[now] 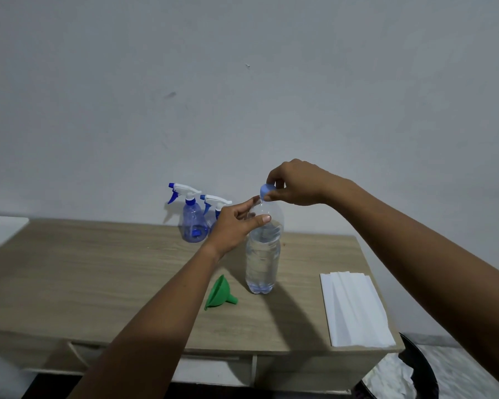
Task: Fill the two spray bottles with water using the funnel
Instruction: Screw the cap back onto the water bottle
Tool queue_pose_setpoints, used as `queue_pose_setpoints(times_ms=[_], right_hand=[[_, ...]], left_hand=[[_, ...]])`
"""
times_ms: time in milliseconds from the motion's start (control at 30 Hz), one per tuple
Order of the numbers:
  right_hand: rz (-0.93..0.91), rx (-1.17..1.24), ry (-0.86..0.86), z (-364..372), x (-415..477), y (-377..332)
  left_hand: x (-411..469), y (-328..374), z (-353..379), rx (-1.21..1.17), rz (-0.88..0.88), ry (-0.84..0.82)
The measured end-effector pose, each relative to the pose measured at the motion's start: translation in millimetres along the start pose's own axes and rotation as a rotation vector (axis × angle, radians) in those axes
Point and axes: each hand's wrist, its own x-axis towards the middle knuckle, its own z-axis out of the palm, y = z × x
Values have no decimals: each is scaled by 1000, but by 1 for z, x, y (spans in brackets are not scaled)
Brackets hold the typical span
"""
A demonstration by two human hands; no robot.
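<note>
My left hand (234,226) has its fingers curled round the shoulder of the water bottle (262,260), upright mid-frame on the tabletop (98,269); my right hand (294,182) pinches the blue cap (267,191) at its mouth; the green funnel (221,292) lies on its side just left of the bottle's base; the spray bottles (193,223) stand behind, left of centre, the nearer one partly hidden by my left hand; white sheets (355,309) lie lower right.

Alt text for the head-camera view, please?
A person's right hand pinches the light blue cap above a clear plastic water bottle, gripped by the left hand. A green funnel lies nearby; two blue spray bottles stand behind.
</note>
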Motion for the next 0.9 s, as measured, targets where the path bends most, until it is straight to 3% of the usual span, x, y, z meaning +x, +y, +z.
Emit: queue_pose_setpoints(times_ms=[200, 333, 400, 900], right_hand=[[-7, -120, 107, 10, 0, 0], [-49, 184, -55, -4, -2, 5], [-74, 223, -79, -7, -1, 6], [-49, -50, -12, 3, 4, -10]], left_hand=[[-2, 3, -2, 27, 0, -20], [-2, 3, 0, 21, -12, -12], [-1, 2, 0, 22, -19, -8], [-7, 10, 0, 37, -13, -21]])
